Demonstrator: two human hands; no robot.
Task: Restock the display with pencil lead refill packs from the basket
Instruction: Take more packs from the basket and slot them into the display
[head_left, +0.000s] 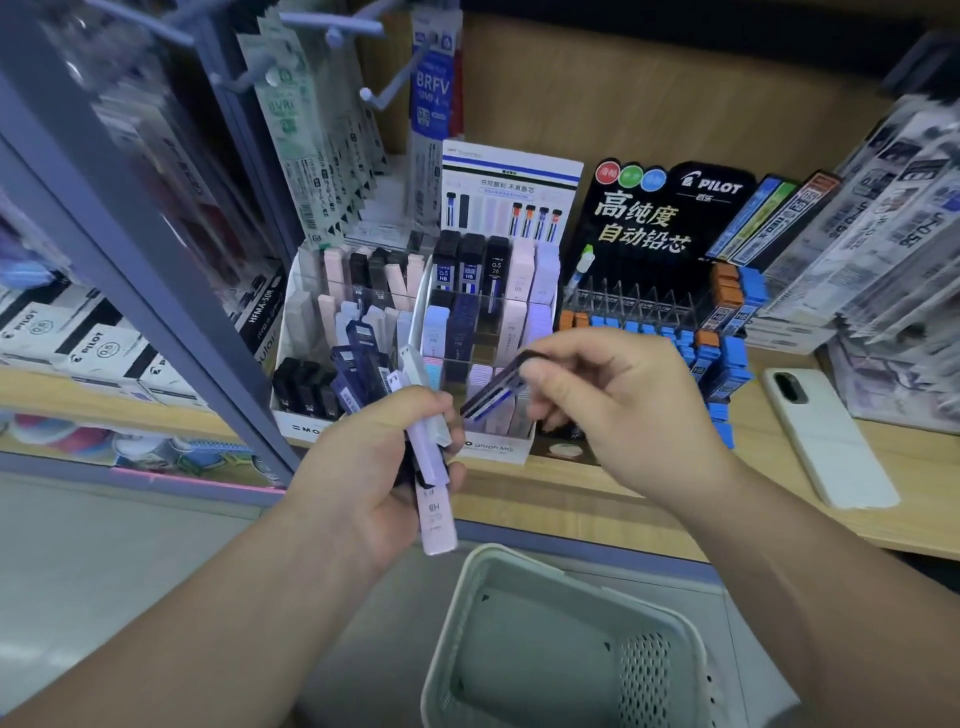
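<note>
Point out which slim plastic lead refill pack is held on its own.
The dark navy pack with blue stripe, pinched by the right hand; the other packs, pale lilac among them, are bunched in the left hand.

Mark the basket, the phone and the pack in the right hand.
basket (540, 670): head view, inner wall.
phone (831, 441): head view, middle of its back.
dark pack (496, 393): head view, striped middle.

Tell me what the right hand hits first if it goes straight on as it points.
Probably the bundle of lilac, white and navy lead packs in the left hand; the right hand's slim navy pack points at it, depth unclear.
</note>
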